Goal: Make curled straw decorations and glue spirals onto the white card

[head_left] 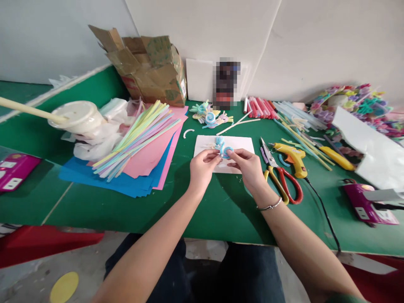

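Observation:
In the middle of the head view, a light blue curled pipe cleaner (226, 152) is held above a white board (246, 143). My left hand (202, 169) pinches it from the left between thumb and fingers. From the other side, my right hand (251, 170) has its fingertips closed on the round loop of the same piece. Another fuzzy blue bit (219, 140) lies just beyond my fingertips; whether it joins the held curl I cannot tell. Behind the board sits a pile of finished pipe-cleaner shapes (211, 119), with a blue spiral on top.
On the left, a bundle of pastel pipe cleaners (139, 139) lies on pink and blue sheets (126, 185) near a lidded cup (77, 115). To the right are scissors (279, 176), a yellow glue gun (293, 158) with its cord, and a yellow cutter (337, 158). A cardboard box (151, 75) stands behind.

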A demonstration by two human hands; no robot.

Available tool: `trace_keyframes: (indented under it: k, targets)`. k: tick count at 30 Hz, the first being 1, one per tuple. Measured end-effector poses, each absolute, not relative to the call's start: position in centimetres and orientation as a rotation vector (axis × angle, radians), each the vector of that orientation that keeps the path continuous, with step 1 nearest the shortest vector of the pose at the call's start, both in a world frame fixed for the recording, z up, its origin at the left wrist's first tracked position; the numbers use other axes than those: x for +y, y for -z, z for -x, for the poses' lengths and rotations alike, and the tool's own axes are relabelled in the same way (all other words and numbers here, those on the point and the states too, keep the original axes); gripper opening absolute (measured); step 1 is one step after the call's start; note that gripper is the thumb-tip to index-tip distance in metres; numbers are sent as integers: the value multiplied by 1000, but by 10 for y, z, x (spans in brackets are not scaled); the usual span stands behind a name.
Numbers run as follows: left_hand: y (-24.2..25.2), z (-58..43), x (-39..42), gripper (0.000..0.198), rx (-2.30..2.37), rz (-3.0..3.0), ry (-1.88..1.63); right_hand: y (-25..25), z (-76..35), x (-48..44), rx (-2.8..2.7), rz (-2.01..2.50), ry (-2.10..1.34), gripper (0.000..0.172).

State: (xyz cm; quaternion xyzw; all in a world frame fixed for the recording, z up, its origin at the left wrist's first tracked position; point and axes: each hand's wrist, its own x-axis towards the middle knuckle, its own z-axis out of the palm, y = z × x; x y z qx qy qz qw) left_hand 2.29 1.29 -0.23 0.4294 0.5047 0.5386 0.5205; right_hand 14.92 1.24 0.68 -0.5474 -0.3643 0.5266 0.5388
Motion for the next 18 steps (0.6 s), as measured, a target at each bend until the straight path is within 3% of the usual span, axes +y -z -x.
trace_keyframes:
  k: [18]
  targets:
    - [0, -25, 10, 12, 1241, -1010, -1348, -5, -148, 12, -903, 1287, -1236, 26]
